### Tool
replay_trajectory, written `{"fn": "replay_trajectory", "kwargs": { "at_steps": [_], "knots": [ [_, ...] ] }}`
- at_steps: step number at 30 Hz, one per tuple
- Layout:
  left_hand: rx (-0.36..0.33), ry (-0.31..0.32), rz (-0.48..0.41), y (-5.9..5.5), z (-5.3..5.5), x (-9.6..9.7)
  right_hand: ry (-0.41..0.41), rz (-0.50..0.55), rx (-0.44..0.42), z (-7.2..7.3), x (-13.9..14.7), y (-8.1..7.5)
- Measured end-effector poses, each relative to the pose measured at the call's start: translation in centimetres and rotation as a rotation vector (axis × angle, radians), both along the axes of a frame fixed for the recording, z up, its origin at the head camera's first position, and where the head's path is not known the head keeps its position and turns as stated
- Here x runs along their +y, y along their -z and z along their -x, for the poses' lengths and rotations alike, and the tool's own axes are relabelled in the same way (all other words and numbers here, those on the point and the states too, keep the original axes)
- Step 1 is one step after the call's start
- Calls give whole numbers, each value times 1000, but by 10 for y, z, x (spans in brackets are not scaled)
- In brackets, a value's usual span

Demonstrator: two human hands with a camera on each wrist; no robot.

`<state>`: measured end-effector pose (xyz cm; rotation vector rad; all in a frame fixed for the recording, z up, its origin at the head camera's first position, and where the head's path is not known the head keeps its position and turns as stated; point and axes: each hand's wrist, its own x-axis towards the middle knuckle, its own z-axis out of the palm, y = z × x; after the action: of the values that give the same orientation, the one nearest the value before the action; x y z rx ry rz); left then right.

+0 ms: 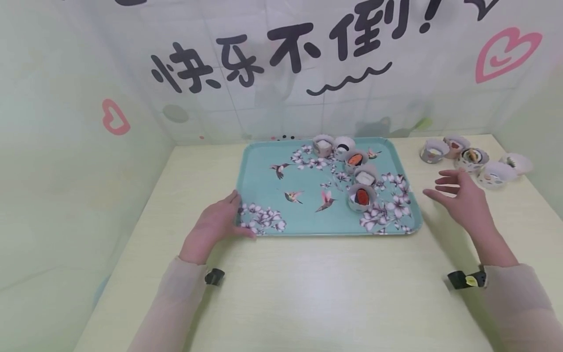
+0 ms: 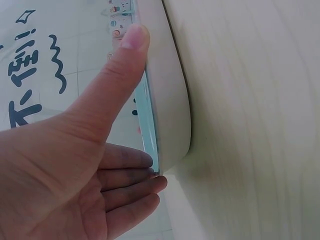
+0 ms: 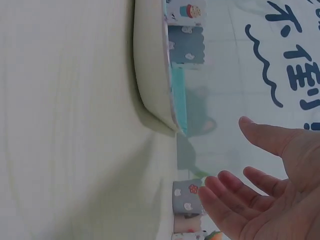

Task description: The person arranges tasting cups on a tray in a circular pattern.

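Note:
A teal tray (image 1: 259, 176) printed with hummingbirds and blossoms lies on the table. My left hand (image 1: 217, 220) is at its near left corner, fingers along the left rim and thumb by the front rim. In the left wrist view, the straight thumb (image 2: 112, 80) and fingertips (image 2: 150, 186) are right at the tray edge. Several small paper cups form a curved line on the tray's right half, among them a cup with a red-orange top (image 1: 362, 197) and a cup with a white top (image 1: 365, 177). My right hand (image 1: 468, 203), holding nothing, hovers right of the tray with fingers apart.
More paper cups stand in a cluster at the table's far right, including a grey-sided cup (image 1: 434, 151) and a cup with a dark rim (image 1: 472, 159). Behind the table (image 1: 334, 293) rises a white wall (image 1: 281, 107) with black lettering and pink hearts.

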<state>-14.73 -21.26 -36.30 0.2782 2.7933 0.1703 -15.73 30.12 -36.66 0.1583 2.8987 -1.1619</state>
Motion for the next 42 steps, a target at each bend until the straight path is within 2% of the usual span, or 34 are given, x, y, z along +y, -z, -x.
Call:
{"fn": "replay_trajectory", "kwargs": {
  "at_steps": [14, 19, 32, 38, 42],
  "knots": [
    [3, 4, -4, 1, 0, -1, 164, 10, -24, -6, 50, 1],
    [6, 9, 0, 0, -1, -1, 287, 23, -52, -4, 57, 3],
    [3, 5, -3, 1, 0, -1, 602, 255, -139, 14, 84, 9],
    [16, 6, -2, 1, -1, -1, 637, 377, -157, 23, 96, 11],
    [20, 8, -5, 1, -1, -1, 636, 386, -170, 27, 101, 11]
  ]
}}
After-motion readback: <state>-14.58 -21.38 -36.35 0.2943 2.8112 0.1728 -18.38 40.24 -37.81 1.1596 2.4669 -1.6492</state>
